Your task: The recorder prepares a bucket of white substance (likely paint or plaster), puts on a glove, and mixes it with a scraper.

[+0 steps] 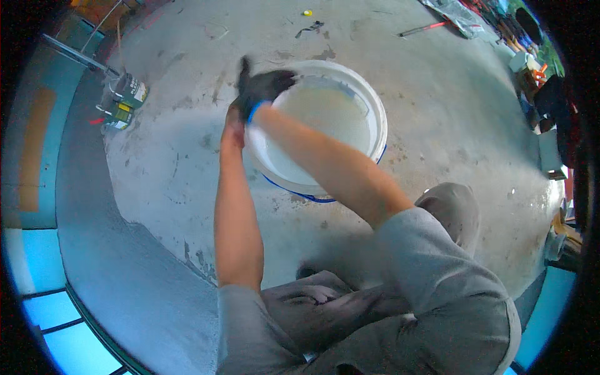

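Observation:
My right hand, in a black glove with a blue cuff, is above the left rim of a round white tub. My bare left hand is pressed close beneath it at that rim, its fingers mostly hidden by the glove. The glove is smeared, so I cannot tell what either hand holds. The tub contains cloudy, pale liquid and has a blue edge along its lower front.
Two dark-green containers stand at the upper left, near a metal bar. A red-handled tool lies at the upper right, with piled items along that side. My bent legs fill the lower middle.

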Tool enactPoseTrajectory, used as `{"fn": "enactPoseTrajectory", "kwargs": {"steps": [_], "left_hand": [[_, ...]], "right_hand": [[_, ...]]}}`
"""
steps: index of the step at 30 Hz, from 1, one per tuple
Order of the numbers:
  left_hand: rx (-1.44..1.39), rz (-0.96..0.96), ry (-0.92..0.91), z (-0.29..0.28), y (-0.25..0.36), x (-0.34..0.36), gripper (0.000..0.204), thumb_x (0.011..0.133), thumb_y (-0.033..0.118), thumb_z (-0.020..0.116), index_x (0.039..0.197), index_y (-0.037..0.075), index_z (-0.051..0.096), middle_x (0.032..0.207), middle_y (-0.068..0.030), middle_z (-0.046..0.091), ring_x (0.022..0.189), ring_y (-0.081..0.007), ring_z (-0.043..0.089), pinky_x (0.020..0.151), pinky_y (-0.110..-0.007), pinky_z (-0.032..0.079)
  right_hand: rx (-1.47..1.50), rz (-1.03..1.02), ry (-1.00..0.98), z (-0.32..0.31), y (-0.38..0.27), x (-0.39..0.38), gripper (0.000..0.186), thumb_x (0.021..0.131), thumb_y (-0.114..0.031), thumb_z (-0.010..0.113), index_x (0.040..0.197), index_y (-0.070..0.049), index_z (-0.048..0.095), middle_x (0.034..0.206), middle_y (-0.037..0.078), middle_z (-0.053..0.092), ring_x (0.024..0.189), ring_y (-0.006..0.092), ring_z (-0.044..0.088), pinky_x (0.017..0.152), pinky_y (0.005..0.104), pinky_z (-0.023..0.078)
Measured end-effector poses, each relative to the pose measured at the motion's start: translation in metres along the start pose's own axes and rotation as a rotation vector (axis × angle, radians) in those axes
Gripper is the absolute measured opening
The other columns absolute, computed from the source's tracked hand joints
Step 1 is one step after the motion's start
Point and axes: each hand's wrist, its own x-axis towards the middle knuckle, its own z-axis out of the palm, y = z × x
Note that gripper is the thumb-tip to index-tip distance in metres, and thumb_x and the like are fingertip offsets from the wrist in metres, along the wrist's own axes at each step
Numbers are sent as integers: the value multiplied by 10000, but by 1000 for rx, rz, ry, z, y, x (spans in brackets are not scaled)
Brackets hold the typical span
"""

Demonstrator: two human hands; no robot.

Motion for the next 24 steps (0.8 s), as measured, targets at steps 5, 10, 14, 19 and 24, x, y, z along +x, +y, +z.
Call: {"fn": "enactPoseTrajectory", "kwargs": {"steps": [5, 10, 14, 19, 24], "left_hand": [[-42, -3, -47, -70, -21, -19, 390, 935, 270, 467, 1225, 15, 527, 1107, -96, 607, 964, -172, 585, 833, -271, 465], [16, 72, -48, -25, -10, -4, 440, 938, 337, 459, 1221, 8, 531, 1143, -128, 597, 997, -196, 581, 873, -278, 449], [-478, -54, -577, -20, 1, 0, 452, 946, 369, 441, 1218, 21, 537, 1169, -126, 589, 1027, -208, 571, 913, -289, 431], [-8, 25, -31, -40, -12, -6, 301, 941, 143, 419, 1178, 40, 574, 1108, -74, 615, 961, -156, 586, 825, -267, 467], [-44, -62, 52, -23, -12, -11, 345, 945, 229, 423, 1192, 32, 560, 1127, -86, 607, 986, -183, 582, 881, -282, 443]], "right_hand": [[-38, -573, -624, -53, -15, -35, 923, 814, -345, 589, 1395, 78, 11, 1133, 279, 563, 981, 406, 592, 833, 508, 468], [-67, -308, -618, -9, 19, 24, 833, 840, -354, 538, 1379, 82, 77, 1139, 298, 545, 992, 429, 571, 858, 528, 436], [350, 410, 59, -33, -23, -52, 768, 861, -361, 496, 1365, 86, 129, 1145, 314, 532, 1002, 448, 554, 877, 545, 410], [-44, -299, -572, -22, 13, 21, 698, 887, -370, 444, 1349, 90, 195, 1151, 333, 515, 1014, 471, 533, 902, 565, 378], [-45, -294, -600, -3, 7, -3, 646, 913, -379, 393, 1332, 95, 260, 1158, 352, 498, 1025, 494, 512, 926, 586, 346]]}}
